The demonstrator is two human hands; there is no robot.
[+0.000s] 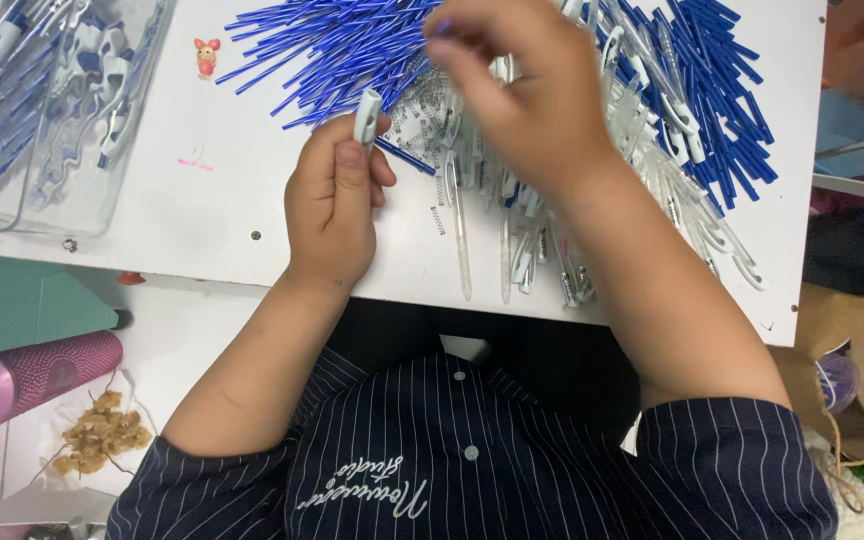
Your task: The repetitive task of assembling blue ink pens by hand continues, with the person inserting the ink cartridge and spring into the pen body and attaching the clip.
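Note:
My left hand [335, 205] is closed around a short white pen part [366, 116] that sticks up above the thumb. My right hand [524, 95] is blurred as it hovers over a heap of clear pen barrels [512, 235] and small metal springs [430, 110]; whether its fingertips hold anything I cannot tell. A wide spread of blue pen refills [337, 50] lies across the white table [202, 215] behind both hands.
A clear plastic bin [47, 110] with assembled blue and white pens stands at the far left. A small pink figurine [207, 57] sits on the table. A pink cylinder [42, 375] lies on the floor at lower left. More blue refills [722, 110] lie at right.

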